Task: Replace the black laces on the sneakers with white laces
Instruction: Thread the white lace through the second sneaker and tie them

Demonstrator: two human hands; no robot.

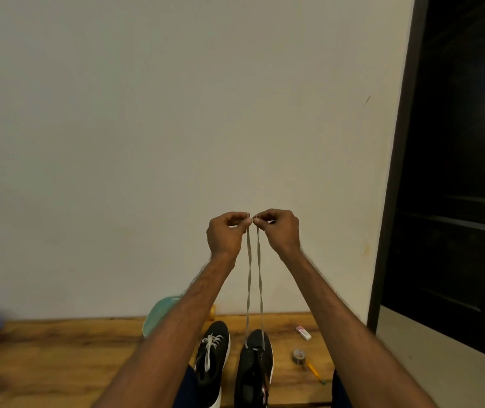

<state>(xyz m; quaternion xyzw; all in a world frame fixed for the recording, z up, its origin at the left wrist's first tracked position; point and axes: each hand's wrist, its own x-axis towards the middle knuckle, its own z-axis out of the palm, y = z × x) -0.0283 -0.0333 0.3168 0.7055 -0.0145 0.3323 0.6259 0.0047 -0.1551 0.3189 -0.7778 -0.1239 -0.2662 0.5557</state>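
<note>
Nearest, below the fingers, the brown wooden table ends at its right edge beside a dark door. On it stand 2 black canvas sneakers: the left sneaker is already laced white, and 2 strands of flat white lace rise straight up from the right sneaker. The left hand and right hand each pinch 1 strand end, curled fingertips almost touching, before the plain cream wall.

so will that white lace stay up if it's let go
Probably not: the white lace looks thin and floppy, taut only because the left hand and right hand pinch its ends. It would likely slump onto the sneaker.
</note>
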